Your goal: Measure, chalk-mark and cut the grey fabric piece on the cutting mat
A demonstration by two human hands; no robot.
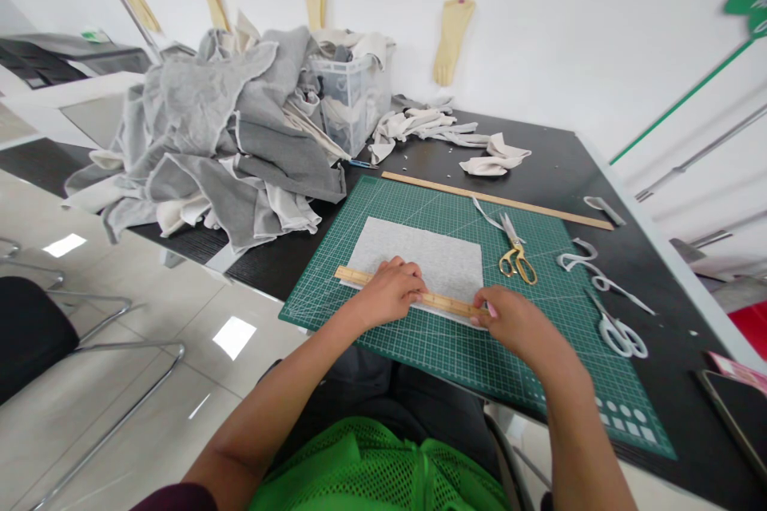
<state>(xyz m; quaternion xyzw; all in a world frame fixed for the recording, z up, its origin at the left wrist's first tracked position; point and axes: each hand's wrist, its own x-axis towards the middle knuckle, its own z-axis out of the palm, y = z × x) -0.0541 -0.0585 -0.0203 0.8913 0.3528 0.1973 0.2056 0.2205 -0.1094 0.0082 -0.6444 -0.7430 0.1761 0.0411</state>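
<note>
A light grey piece of fabric (428, 249) lies flat on the green cutting mat (359, 204). Across its near edge runs a short wooden ruler (447, 303). My left hand (392, 291) presses on the ruler's middle with bent fingers closed against it. At the ruler's right end, the thumb and fingers of my right hand (509, 323) pinch around it. Within that hand shows a small pink piece (491, 309), too small to name surely. Gold-handled scissors (516, 255) lie on the mat right of the fabric, beside a thin fabric strip (486, 213).
A long wooden ruler (497, 200) lies along the mat's far edge. White-handled scissors (620, 335) and curled fabric strips (578, 257) are at right, a phone (737, 415) beyond. At left stand heaped grey fabric (204, 112) and a clear plastic bin (353, 100).
</note>
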